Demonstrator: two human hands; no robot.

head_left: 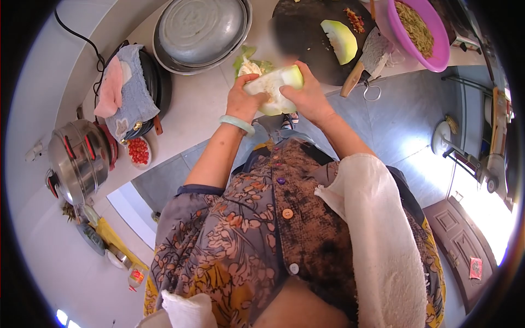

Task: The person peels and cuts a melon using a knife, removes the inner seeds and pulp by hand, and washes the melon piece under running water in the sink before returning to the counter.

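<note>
Both hands grip one thick piece of pale gourd, with white flesh facing up and light green rind at its edge. My left hand, a jade-coloured bangle on its wrist, is closed on the left end, thumb on the flesh. On the right end, my right hand is closed with its thumb pressing the hollowed middle. Just beyond lie scraps of pulp and peel on the counter. A second gourd wedge rests on the dark round cutting board, beside a cleaver with a wooden handle.
A pink basin of shredded food stands at the right back. Chopped red bits lie on the board. Metal bowls, a cloth-covered pot, a steel steamer and a dish of chopped red peppers line the left counter.
</note>
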